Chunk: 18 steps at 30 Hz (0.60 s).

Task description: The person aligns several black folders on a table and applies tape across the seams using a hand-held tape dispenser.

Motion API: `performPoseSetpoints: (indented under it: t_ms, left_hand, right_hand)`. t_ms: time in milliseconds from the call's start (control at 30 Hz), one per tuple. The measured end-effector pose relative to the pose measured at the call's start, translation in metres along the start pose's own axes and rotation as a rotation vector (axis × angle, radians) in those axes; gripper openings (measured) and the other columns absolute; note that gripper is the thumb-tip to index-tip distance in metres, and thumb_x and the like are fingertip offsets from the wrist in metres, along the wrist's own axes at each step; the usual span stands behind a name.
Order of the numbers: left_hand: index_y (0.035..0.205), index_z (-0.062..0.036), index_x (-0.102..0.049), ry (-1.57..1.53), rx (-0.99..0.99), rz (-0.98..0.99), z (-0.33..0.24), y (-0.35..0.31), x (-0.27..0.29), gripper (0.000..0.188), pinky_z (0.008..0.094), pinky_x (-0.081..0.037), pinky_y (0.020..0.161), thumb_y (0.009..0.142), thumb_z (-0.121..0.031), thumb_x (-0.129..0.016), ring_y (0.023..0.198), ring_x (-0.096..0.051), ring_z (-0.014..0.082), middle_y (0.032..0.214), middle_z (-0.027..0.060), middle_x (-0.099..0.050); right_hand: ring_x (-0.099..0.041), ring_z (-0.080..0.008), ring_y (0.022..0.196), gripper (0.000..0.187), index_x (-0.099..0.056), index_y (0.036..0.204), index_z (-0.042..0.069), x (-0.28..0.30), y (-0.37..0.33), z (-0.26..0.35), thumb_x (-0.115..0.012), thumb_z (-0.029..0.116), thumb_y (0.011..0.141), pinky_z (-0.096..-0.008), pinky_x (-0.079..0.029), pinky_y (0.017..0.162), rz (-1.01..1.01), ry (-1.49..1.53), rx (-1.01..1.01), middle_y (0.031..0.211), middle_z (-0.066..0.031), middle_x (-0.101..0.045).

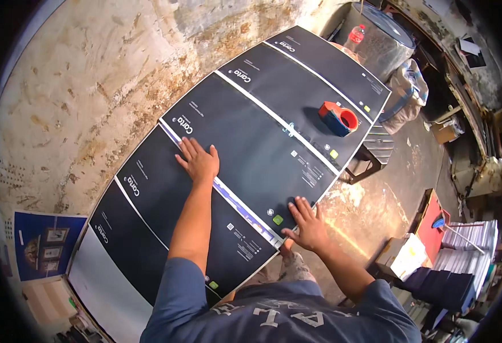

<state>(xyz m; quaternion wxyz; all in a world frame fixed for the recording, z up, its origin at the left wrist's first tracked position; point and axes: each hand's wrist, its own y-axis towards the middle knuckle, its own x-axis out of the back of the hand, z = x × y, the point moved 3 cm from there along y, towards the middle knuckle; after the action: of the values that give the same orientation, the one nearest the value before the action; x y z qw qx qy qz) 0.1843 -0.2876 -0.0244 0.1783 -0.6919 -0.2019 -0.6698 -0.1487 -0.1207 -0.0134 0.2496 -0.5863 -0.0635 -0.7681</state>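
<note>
Black printed sheeting [245, 151] covers a long work table, divided into panels by white bands. My left hand [199, 162] lies on it with fingers spread, beside a white and bluish strip [242, 210] that crosses the sheeting. Fingers apart, my right hand [308, 227] rests at the sheeting's right edge, close to the strip's near end. Neither hand holds anything. Farther along, a red and blue tape dispenser [340, 119] stands on the sheeting near its right edge.
A stained wall [108, 74] runs along the left side. Beyond the table's right edge are a dark slatted stool [378, 146], a large drum [377, 43], a bottle with red label [355, 35] and a white sack [405, 94]. Stacked sheets [468, 246] lie at right.
</note>
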Motion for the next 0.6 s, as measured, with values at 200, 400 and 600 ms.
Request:
performPoseSetpoints:
  t_ms: [200, 400, 600]
  left_hand:
    - [0.156, -0.0097, -0.036, -0.225, -0.767, 0.015, -0.125, -0.043, 0.009, 0.065, 0.0584, -0.015, 0.122, 0.101, -0.044, -0.044, 0.153, -0.022, 0.0330, 0.164, 0.0140, -0.029]
    - [0.157, -0.0119, -0.033, -0.226, -0.914, 0.105, -0.223, -0.050, -0.037, 0.066, 0.0529, -0.014, 0.124, 0.104, -0.050, -0.038, 0.154, -0.022, 0.0262, 0.166, 0.0108, -0.027]
    - [0.157, -0.0114, -0.034, -0.294, -0.709, 0.034, -0.255, 0.054, -0.042, 0.071, 0.0517, -0.016, 0.124, 0.101, -0.054, -0.041, 0.154, -0.021, 0.0282, 0.166, 0.0137, -0.025]
  right_hand:
    - [-0.031, -0.0349, 0.150, 0.069, -0.041, 0.151, 0.004, 0.018, 0.066, -0.050, -0.060, 0.042, 0.097, -0.0595, -0.021, 0.120, -0.418, -0.001, -0.221, 0.159, -0.0193, -0.036]
    - [-0.032, -0.0320, 0.149, 0.060, -0.042, 0.150, 0.005, 0.036, 0.110, -0.098, -0.054, 0.036, 0.100, -0.0579, -0.024, 0.119, -0.292, -0.079, -0.144, 0.159, -0.0161, -0.038]
    - [-0.029, -0.0297, 0.151, 0.065, -0.041, 0.151, 0.005, 0.028, 0.116, -0.111, -0.050, 0.041, 0.099, -0.0592, -0.018, 0.120, -0.182, -0.169, -0.077, 0.161, -0.0158, -0.034]
